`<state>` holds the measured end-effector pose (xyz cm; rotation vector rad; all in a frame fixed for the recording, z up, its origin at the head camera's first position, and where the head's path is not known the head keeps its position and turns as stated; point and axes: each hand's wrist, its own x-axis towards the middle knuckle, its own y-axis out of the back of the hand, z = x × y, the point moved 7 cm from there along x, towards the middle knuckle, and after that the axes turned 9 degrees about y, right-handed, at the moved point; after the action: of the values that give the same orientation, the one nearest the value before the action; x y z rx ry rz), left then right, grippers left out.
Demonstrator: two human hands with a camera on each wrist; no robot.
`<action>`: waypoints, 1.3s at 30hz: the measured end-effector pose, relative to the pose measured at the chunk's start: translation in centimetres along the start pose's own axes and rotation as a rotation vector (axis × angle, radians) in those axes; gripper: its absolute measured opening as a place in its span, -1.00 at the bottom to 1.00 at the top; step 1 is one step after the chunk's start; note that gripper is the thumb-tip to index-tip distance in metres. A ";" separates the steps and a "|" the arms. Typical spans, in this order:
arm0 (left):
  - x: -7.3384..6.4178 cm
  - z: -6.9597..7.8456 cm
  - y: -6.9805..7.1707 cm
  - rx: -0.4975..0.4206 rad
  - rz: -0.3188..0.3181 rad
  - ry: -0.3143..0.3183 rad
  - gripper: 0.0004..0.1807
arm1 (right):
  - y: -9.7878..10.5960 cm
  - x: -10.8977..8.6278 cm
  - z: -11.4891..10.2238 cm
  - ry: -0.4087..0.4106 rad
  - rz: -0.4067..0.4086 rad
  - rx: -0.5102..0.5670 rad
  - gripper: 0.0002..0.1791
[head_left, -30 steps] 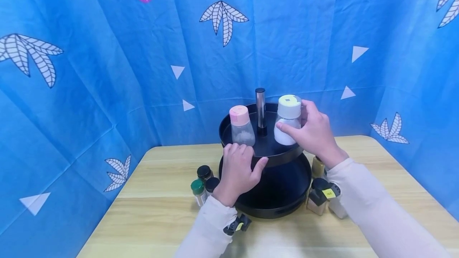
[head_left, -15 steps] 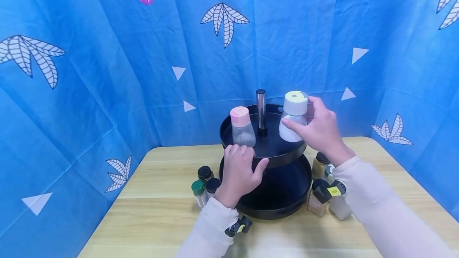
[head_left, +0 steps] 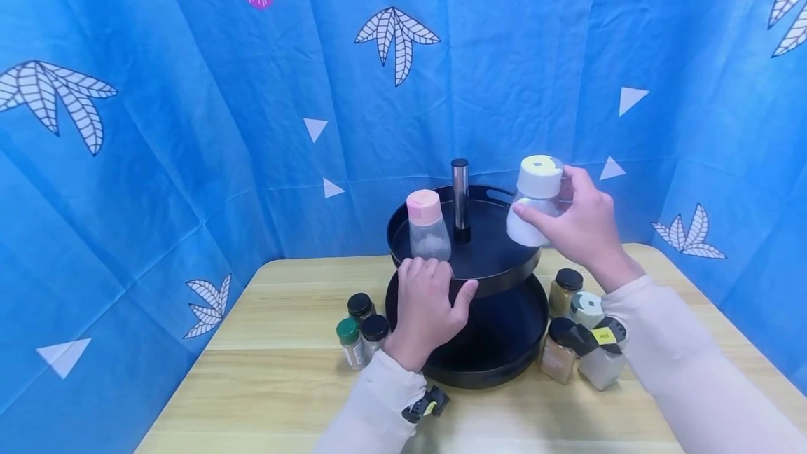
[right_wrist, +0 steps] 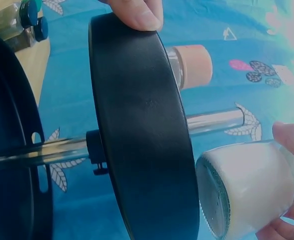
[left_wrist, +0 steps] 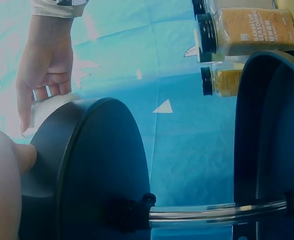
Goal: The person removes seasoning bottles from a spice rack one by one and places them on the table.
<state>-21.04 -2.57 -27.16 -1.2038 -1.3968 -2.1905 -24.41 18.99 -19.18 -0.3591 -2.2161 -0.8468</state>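
My right hand point(head_left: 581, 226) grips a clear jar with a white lid point(head_left: 534, 202), filled with white powder, at the right side of a black two-tier tray stand point(head_left: 488, 279). In the right wrist view, the base of this jar point(right_wrist: 252, 187) shows beside the upper tray's wall. My left hand point(head_left: 431, 307) holds the front rim of the upper tray, fingers over the edge and thumb along the outer wall. Just behind those fingers, a pink-lidded jar point(head_left: 429, 226) with some white contents stands on the upper tray.
To the left of the stand, several small bottles cluster on the wooden table point(head_left: 284, 342), one with a green cap point(head_left: 347, 331). On the right are several seasoning jars, including a black-lidded one point(head_left: 558, 356) with tan contents. A metal post point(head_left: 460, 195) rises through the stand. Blue curtains point(head_left: 517, 76) surround the table.
My right hand has lifted the white-lidded jar from over the upper tray and carried it right and slightly up. The left hand stays on the rim.
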 end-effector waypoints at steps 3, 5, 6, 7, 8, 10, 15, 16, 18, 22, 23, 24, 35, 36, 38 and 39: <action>-0.1 0.2 -0.1 0.002 0.016 0.005 -0.54 | 0.5 -0.1 0.2 0.003 0.012 -0.001 -0.14; -0.1 0.3 -0.2 0.008 0.027 0.008 -0.53 | 0.9 -0.2 0.4 -0.003 0.017 -0.005 -0.14; -0.2 0.4 -0.3 0.012 0.034 0.009 -0.53 | 1.1 -0.2 0.5 -0.007 0.020 -0.008 -0.14; -0.2 0.5 -0.4 0.015 0.039 0.010 -0.52 | 1.2 -0.3 0.7 -0.011 0.022 -0.011 -0.14; -0.2 0.5 -0.4 0.017 0.044 0.012 -0.52 | 1.4 -0.3 0.8 -0.017 0.023 -0.014 -0.13; -0.3 0.7 -0.5 0.022 0.054 0.016 -0.51 | 1.6 -0.5 1.1 -0.025 0.024 -0.022 -0.13; -0.4 1.0 -0.5 0.020 0.085 0.023 -0.52 | 2.1 -0.9 1.8 -0.057 0.011 -0.034 -0.11; -0.4 1.1 -0.5 0.021 0.092 0.022 -0.52 | 2.1 -1.0 2.0 -0.066 0.006 -0.038 -0.11; -0.5 1.1 -0.5 0.022 0.105 0.023 -0.52 | 2.2 -1.3 2.3 -0.082 -0.006 -0.042 -0.10; -0.6 1.2 -0.5 0.024 0.117 0.029 -0.52 | 2.3 -1.6 2.8 -0.090 -0.006 -0.047 -0.11; -0.6 1.2 -0.5 0.023 0.117 0.031 -0.52 | 2.4 -1.7 2.9 -0.089 -0.001 -0.046 -0.11; -0.6 1.2 -0.5 0.023 0.116 0.033 -0.52 | 2.4 -1.7 3.0 -0.089 0.004 -0.045 -0.12; -0.6 1.3 -0.4 0.018 0.115 0.042 -0.51 | 3.7 -2.1 3.9 -0.132 0.008 -0.068 -0.06; -0.6 1.3 -0.4 0.018 0.113 0.043 -0.51 | 3.8 -2.1 4.0 -0.138 0.005 -0.070 -0.06; -0.6 1.3 -0.4 0.015 0.113 0.044 -0.51 | 3.9 -2.2 4.3 -0.152 -0.002 -0.077 -0.05; -0.6 1.4 -0.4 0.013 0.112 0.044 -0.51 | 3.9 -2.2 4.5 -0.159 -0.005 -0.077 -0.04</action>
<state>-20.26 -1.34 -27.59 -1.1918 -1.2922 -2.1151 -23.35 24.88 -21.28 -0.4720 -2.3351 -0.9365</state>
